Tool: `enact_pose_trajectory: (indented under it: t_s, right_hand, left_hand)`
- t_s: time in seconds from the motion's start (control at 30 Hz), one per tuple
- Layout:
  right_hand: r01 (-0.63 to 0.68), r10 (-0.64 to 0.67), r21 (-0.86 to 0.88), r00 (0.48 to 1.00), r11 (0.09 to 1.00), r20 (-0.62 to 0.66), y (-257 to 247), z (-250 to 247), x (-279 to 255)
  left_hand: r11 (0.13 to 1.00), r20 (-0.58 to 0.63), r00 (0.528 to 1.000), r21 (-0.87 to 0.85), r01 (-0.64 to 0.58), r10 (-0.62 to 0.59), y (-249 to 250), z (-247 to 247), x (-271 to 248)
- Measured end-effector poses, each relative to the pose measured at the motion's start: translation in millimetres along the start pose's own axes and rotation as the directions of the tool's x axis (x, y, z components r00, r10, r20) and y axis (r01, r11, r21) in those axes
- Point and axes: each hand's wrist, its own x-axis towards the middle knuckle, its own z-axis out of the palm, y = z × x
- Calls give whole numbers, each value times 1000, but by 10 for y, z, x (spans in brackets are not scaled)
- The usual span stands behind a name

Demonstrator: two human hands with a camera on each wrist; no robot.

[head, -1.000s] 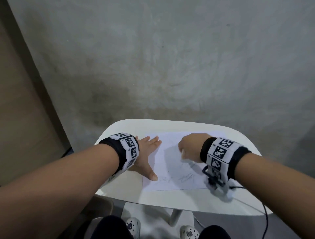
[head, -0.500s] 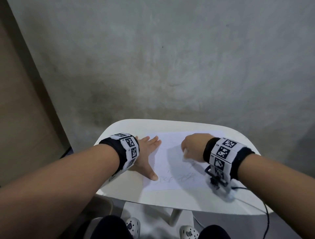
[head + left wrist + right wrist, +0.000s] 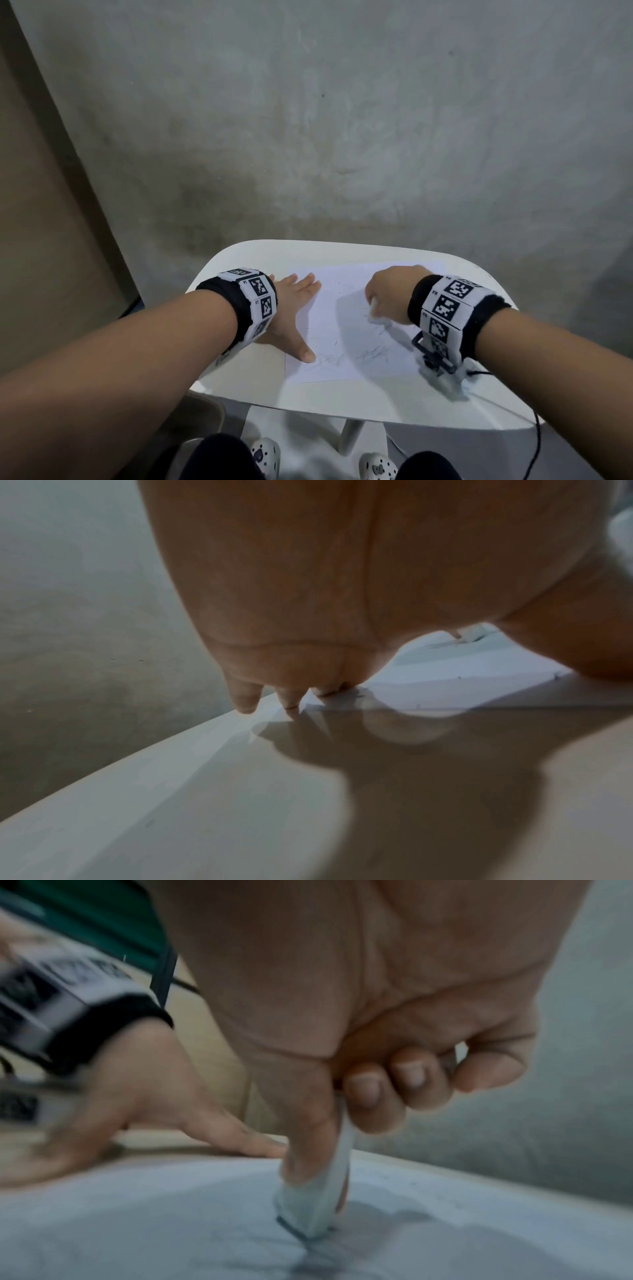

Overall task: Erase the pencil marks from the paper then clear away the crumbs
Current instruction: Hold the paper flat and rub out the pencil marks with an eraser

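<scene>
A white sheet of paper (image 3: 339, 315) lies on a small white table (image 3: 260, 260). Pencil scribbles (image 3: 352, 359) run along the sheet's near part, and small dark crumbs (image 3: 337, 342) dot its middle. My left hand (image 3: 294, 308) lies flat with straight fingers on the paper's left edge, thumb (image 3: 306, 354) near the scribbles. My right hand (image 3: 387, 294) grips a white eraser (image 3: 325, 1202); its dark-edged tip presses on the paper (image 3: 445, 1218). In the right wrist view the left hand (image 3: 164, 1104) rests behind the eraser. The left wrist view shows my palm (image 3: 308, 588) and fingertips (image 3: 245, 702) on the table (image 3: 205, 791).
The table stands against a grey concrete wall (image 3: 342, 120). A brown panel (image 3: 44, 205) is at the left. A black cable (image 3: 534, 442) hangs from the right wrist camera (image 3: 435, 359) past the table's near right edge. My knees and patterned shoes (image 3: 263, 455) show below the table.
My right hand with the eraser has slid a little to the right and nearer across the paper. The left hand has stayed flat in place.
</scene>
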Motion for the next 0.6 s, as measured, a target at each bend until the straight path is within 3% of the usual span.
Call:
enact_pose_trajectory:
  t_s: [0.1, 0.17, 0.3, 0.43, 0.5, 0.6]
  right_hand:
    - [47, -47, -42, 999, 998, -18, -59, 41, -21]
    - [83, -84, 50, 996, 995, 13, -88, 71, -25]
    - [-73, 102, 302, 992, 951, -81, 427, 24, 26]
    - [-44, 118, 530, 987, 847, -106, 588, 43, -39]
    - [-30, 96, 534, 991, 845, -95, 571, 35, -15]
    - [-7, 33, 356, 997, 934, -66, 433, 59, 55]
  left_hand:
    - [1000, 2, 1000, -1, 0, 0, 5, -11, -20]
    - [1000, 10, 1000, 15, -8, 8, -14, -33, -38]
    - [999, 30, 999, 39, -13, 12, -23, -109, -78]
    - [999, 6, 999, 30, -42, 42, 109, -290, -106]
    - [996, -29, 995, 18, -90, 91, 243, -377, -57]
    - [989, -45, 988, 9, -150, 150, 461, -438, 57]
